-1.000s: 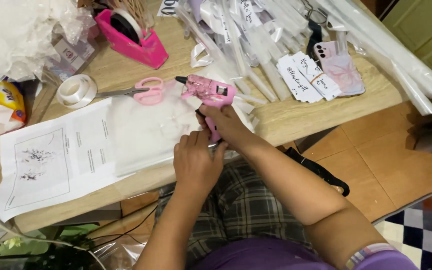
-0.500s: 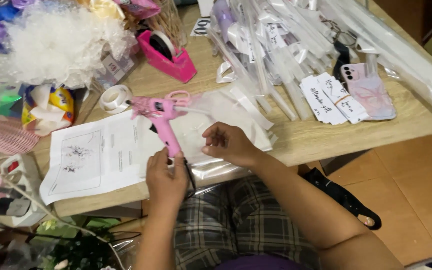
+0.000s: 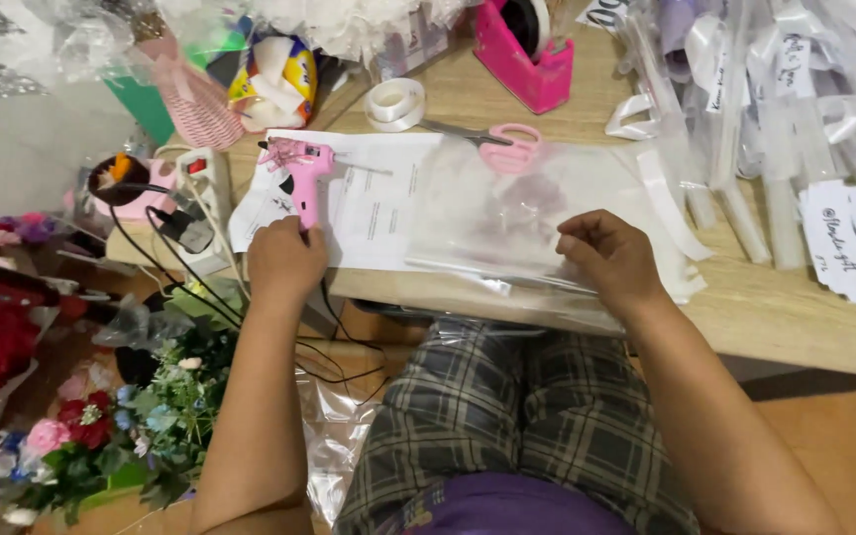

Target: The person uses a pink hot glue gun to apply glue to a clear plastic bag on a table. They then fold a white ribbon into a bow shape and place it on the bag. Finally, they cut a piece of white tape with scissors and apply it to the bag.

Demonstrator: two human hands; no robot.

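Note:
My left hand (image 3: 286, 260) grips the handle of a pink glue gun (image 3: 301, 174), which rests on white printed sheets (image 3: 369, 203) at the table's left front edge. My right hand (image 3: 608, 256) lies curled on a clear plastic bag (image 3: 507, 213) spread flat on the wooden table (image 3: 795, 307), fingers pinching its near edge. Pink-handled scissors (image 3: 492, 149) lie just beyond the bag.
A pink tape dispenser (image 3: 525, 54) and a white tape roll (image 3: 394, 103) stand at the back. Clear sleeves and paper tags (image 3: 849, 243) crowd the right side. A power strip (image 3: 200, 193) with cables hangs at the left. Flower bouquets (image 3: 101, 436) sit on the floor.
My left hand has carried the glue gun leftward and set it on the white sheets. My right hand stayed on the plastic bag. The view swung left, showing the floor and flowers.

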